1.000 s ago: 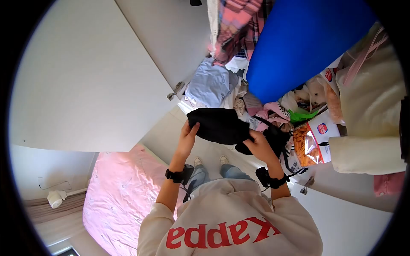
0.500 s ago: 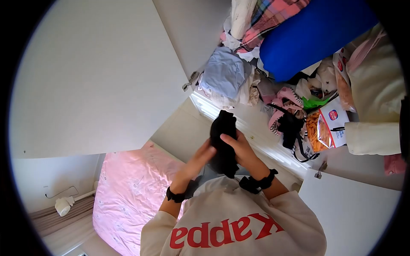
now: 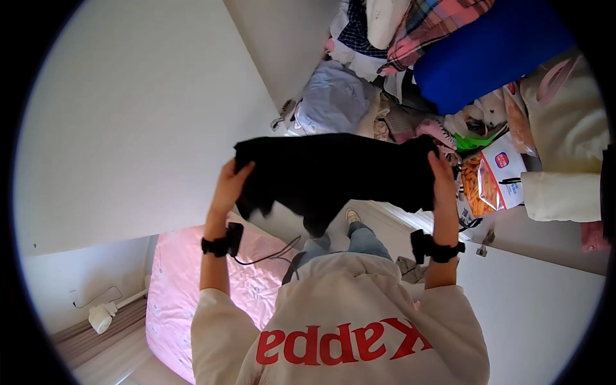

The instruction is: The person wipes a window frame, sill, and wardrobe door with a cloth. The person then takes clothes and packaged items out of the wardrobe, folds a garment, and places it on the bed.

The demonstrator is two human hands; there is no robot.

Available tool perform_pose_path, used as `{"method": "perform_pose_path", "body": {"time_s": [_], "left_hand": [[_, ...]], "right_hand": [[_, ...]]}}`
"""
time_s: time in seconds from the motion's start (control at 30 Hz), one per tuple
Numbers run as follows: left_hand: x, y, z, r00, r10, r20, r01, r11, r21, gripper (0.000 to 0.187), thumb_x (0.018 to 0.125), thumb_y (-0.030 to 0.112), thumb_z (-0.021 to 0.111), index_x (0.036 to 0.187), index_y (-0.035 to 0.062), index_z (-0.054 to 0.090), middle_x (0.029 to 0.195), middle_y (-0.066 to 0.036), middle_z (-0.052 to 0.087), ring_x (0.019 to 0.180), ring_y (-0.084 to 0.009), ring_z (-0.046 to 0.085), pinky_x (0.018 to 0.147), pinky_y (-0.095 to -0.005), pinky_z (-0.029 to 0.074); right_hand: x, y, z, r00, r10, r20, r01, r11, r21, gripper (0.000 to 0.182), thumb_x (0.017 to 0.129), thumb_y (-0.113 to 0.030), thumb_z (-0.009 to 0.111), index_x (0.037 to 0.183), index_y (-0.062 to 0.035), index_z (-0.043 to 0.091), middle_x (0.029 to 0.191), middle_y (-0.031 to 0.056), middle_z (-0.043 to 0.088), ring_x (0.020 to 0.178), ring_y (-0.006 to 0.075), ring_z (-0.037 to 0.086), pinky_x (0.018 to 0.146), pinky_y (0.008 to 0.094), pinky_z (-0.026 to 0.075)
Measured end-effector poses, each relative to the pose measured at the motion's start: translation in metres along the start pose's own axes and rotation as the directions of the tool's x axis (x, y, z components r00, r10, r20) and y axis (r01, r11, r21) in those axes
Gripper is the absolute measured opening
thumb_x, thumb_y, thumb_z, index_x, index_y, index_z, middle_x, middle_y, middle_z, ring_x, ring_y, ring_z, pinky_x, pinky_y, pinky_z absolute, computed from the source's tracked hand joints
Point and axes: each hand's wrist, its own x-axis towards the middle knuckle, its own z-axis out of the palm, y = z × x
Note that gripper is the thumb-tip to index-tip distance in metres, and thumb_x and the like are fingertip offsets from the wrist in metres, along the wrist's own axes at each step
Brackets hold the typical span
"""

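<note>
A black garment (image 3: pixel 333 170) is stretched out sideways in the air in front of my chest; its exact kind I cannot make out. My left hand (image 3: pixel 228 187) pinches its left end, thumb on the near face. At the opposite end, my right hand (image 3: pixel 443 179) grips the cloth, with some of the fingers hidden behind it. The lower edge hangs unevenly, with a fold dangling near the middle. Beyond the cloth, a folded light-blue garment (image 3: pixel 333 96) tops a pile in the open cupboard.
White cupboard doors stand open at left (image 3: pixel 141 128) and lower right (image 3: pixel 526 289). Inside are a blue bundle (image 3: pixel 487 58), plaid cloth (image 3: pixel 433 32), a snack bag (image 3: pixel 481 183) and a cream garment (image 3: pixel 564 199). A pink-covered bed (image 3: pixel 186 282) lies behind at left.
The black garment was a compact bundle between my hands; now it is spread wide. My hands have moved apart, left hand to the left and right hand to the right.
</note>
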Motion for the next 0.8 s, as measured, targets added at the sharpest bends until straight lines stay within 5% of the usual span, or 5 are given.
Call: {"method": "perform_pose_path", "body": {"time_s": [0.2, 0.33, 0.5, 0.67, 0.8], "left_hand": [[0.032, 0.077, 0.006, 0.977, 0.122, 0.173, -0.156, 0.969, 0.194, 0.021, 0.091, 0.012, 0.05, 0.105, -0.0035, 0.055, 0.084, 0.0, 0.06, 0.075, -0.0055, 0.053, 0.068, -0.0212, 0.045], [0.035, 0.129, 0.051, 0.943, 0.204, 0.263, -0.23, 0.971, 0.071, 0.022, 0.091, 0.012, 0.05, 0.106, -0.0039, 0.055, 0.087, -0.001, 0.059, 0.079, -0.0061, 0.052, 0.072, -0.0216, 0.044], [0.053, 0.148, 0.105, 0.882, 0.252, 0.398, -0.297, 0.953, 0.055, 0.026, 0.09, 0.014, 0.052, 0.111, -0.0014, 0.055, 0.095, 0.0, 0.06, 0.086, -0.0061, 0.053, 0.079, -0.0205, 0.042], [0.042, 0.164, 0.139, 0.899, 0.002, 0.437, -0.006, 1.0, 0.009, 0.052, 0.087, 0.032, 0.058, 0.127, 0.001, 0.044, 0.105, -0.005, 0.057, 0.094, -0.0091, 0.052, 0.083, -0.021, 0.041], [0.022, 0.162, 0.129, 0.806, 0.061, 0.589, 0.003, 0.994, -0.107, 0.081, 0.079, 0.049, 0.061, 0.138, 0.0047, 0.028, 0.115, -0.012, 0.053, 0.104, -0.0167, 0.05, 0.091, -0.0266, 0.037]], "right_hand": [[0.027, -0.012, -0.044, 0.995, -0.095, 0.027, 0.094, 0.995, 0.034, 0.03, 0.087, -0.014, 0.058, 0.114, -0.0011, 0.053, 0.094, 0.0022, 0.059, 0.083, 0.0084, 0.054, 0.072, 0.0216, 0.043], [0.035, 0.001, -0.039, 0.762, -0.631, 0.146, 0.533, 0.483, -0.694, 0.033, 0.078, -0.006, 0.063, 0.109, -0.0021, 0.053, 0.093, 0.0112, 0.06, 0.082, 0.0202, 0.057, 0.074, 0.0299, 0.045], [-0.028, -0.006, 0.057, 0.733, -0.358, 0.578, 0.587, 0.762, -0.273, 0.026, 0.075, -0.017, 0.07, 0.091, -0.0026, 0.056, 0.081, 0.0094, 0.061, 0.077, 0.0203, 0.061, 0.068, 0.0307, 0.047], [-0.031, 0.001, 0.115, 0.738, -0.393, 0.548, 0.53, 0.84, -0.112, 0.023, 0.076, -0.016, 0.068, 0.085, 0.0012, 0.056, 0.074, 0.0105, 0.061, 0.068, 0.0223, 0.061, 0.06, 0.0296, 0.046], [-0.014, 0.014, 0.115, 0.791, -0.348, 0.504, 0.398, 0.917, 0.01, 0.019, 0.08, -0.013, 0.061, 0.075, 0.0048, 0.055, 0.055, 0.013, 0.054, 0.05, 0.0201, 0.055, 0.049, 0.0306, 0.04]]}}
